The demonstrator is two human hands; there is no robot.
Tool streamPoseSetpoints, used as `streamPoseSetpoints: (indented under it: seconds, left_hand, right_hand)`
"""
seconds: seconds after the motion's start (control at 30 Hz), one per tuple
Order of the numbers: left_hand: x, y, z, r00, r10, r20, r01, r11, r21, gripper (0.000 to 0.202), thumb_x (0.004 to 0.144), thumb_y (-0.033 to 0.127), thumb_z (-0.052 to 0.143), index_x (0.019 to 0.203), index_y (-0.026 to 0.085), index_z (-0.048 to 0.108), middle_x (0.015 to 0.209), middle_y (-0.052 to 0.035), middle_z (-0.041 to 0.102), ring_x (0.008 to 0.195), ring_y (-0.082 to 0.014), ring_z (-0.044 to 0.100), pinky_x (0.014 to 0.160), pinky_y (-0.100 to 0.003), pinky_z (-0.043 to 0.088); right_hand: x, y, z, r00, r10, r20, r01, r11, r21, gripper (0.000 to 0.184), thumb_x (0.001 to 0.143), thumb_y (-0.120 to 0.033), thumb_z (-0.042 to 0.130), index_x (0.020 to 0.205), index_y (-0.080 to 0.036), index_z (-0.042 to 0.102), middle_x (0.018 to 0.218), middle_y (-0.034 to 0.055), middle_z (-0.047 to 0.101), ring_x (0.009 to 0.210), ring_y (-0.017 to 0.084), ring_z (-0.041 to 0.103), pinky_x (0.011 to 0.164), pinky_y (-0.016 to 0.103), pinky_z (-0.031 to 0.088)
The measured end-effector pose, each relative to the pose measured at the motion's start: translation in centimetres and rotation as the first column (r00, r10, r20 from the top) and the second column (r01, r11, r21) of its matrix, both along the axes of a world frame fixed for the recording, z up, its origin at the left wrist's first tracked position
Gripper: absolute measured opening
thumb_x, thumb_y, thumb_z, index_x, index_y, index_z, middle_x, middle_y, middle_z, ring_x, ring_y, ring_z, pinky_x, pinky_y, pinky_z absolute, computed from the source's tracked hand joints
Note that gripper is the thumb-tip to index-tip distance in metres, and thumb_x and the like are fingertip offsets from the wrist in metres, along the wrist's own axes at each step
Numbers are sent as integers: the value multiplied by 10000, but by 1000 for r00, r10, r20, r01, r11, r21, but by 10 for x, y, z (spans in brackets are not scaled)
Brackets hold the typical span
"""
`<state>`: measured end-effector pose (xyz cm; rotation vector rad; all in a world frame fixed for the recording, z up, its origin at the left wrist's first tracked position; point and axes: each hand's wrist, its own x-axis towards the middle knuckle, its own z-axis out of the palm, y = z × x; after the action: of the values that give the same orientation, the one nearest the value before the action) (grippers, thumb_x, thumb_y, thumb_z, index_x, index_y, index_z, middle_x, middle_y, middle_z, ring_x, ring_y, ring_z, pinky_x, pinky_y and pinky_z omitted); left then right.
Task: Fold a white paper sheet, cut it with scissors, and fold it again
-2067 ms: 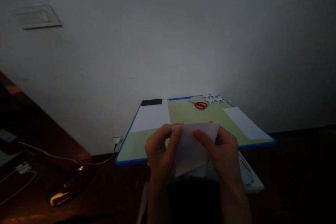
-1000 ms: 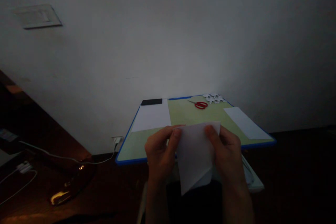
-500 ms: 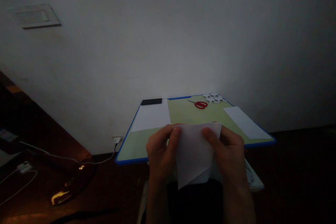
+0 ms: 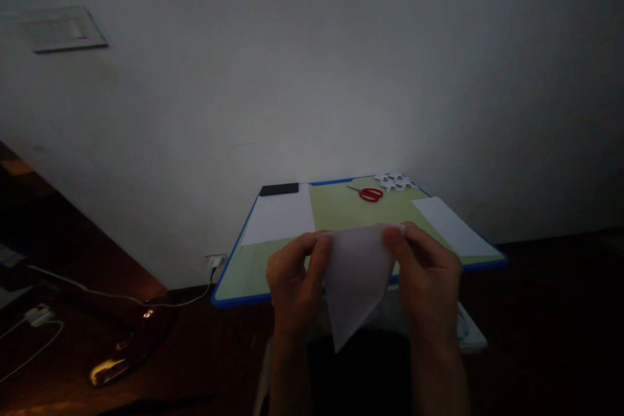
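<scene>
I hold a folded white paper (image 4: 355,279) in the air over the near edge of a green table with a blue rim (image 4: 238,299). The paper tapers to a point at the bottom. My left hand (image 4: 292,279) pinches its top left corner between thumb and fingers. My right hand (image 4: 426,279) pinches the top right corner the same way. Both hands are closed on the paper.
On the table lie a white sheet (image 4: 280,214) at the left, a white strip (image 4: 453,218) at the right, red scissors (image 4: 369,194), several white paper cut-outs (image 4: 394,182) and a black flat object (image 4: 279,189) at the back. Cables (image 4: 97,289) run across the dark floor at left.
The folded paper has been turned and pressed narrower, its lower flaps closing into one point. My right hand slid up to the top right corner.
</scene>
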<state>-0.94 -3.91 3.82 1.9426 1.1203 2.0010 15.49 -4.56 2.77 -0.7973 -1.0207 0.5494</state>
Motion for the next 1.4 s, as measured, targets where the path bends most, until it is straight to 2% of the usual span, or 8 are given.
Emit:
streamPoseSetpoints:
  seconds: [0.2, 0.4, 0.73, 0.8, 0.9, 1.03, 1.17, 1.4]
  left_hand:
    - [0, 1, -1, 1000, -7, 25, 7, 1000, 17, 130, 964, 224, 718, 885, 244, 820, 816, 34, 830, 720, -119, 773, 686, -190, 588]
    - [2, 1, 3, 1000, 18, -18, -18, 1000, 22, 127, 950, 228, 727, 873, 225, 828, 794, 22, 834, 693, -127, 778, 678, -199, 593]
    - [5, -3, 6, 1000, -3, 11, 4, 1000, -16, 133, 943, 207, 726, 864, 221, 833, 792, 27, 836, 664, -114, 768, 644, -172, 579]
    - [4, -3, 5, 1000, -7, 19, 8, 1000, -21, 132, 946, 210, 725, 878, 229, 836, 810, 30, 840, 684, -114, 775, 657, -167, 583]
    - [3, -3, 3, 1000, -8, 22, 8, 1000, -28, 131, 954, 222, 723, 900, 245, 841, 823, 38, 842, 685, -103, 772, 647, -153, 572]
    - [1, -2, 2, 1000, -9, 26, 10, 999, -43, 129, 958, 248, 725, 903, 245, 841, 808, 33, 836, 649, -102, 753, 602, -157, 555]
    - [2, -1, 1, 999, 7, 53, -4, 998, -64, 136, 959, 258, 722, 897, 239, 841, 811, 21, 835, 659, -113, 753, 600, -170, 559]
    - [5, 3, -4, 991, 2, 133, 12, 994, -108, 151, 962, 325, 731, 910, 236, 841, 822, 8, 825, 677, -128, 735, 609, -194, 556]
  right_hand:
    - [1, -3, 5, 995, -57, 82, 55, 998, 25, 313, 976, -328, 702, 686, -211, 687, 709, -30, 627, 674, 134, 571, 592, 249, 426]
    - [1, 5, -1, 984, -168, -51, 173, 979, 111, 17, 848, -254, 838, 837, -268, 837, 861, -2, 793, 814, 175, 702, 708, 297, 530]
    - [3, 2, 1, 959, -280, 51, 275, 958, 84, 240, 969, -335, 689, 768, -220, 754, 748, -10, 699, 735, 164, 651, 687, 278, 510]
    - [7, 2, 0, 976, -205, 67, 200, 977, 79, 229, 971, -376, 679, 815, -224, 748, 783, -1, 708, 760, 176, 657, 693, 275, 519]
    - [12, 4, -4, 991, 86, 99, -88, 996, 17, 201, 930, -433, 728, 929, -237, 773, 854, 17, 740, 777, 200, 672, 673, 282, 533]
    - [14, 3, -11, 933, 358, 38, -353, 931, -90, 178, 886, -400, 813, 997, -262, 805, 899, 20, 776, 800, 211, 704, 688, 288, 544]
    - [16, 5, -14, 967, 237, 91, -227, 968, -108, 188, 867, -414, 841, 871, -234, 790, 817, 11, 743, 708, 175, 634, 616, 265, 475]
    - [16, 12, -16, 978, -3, 207, 12, 999, -39, 446, 832, -470, 839, 597, -203, 570, 581, -58, 461, 547, 114, 412, 500, 242, 323]
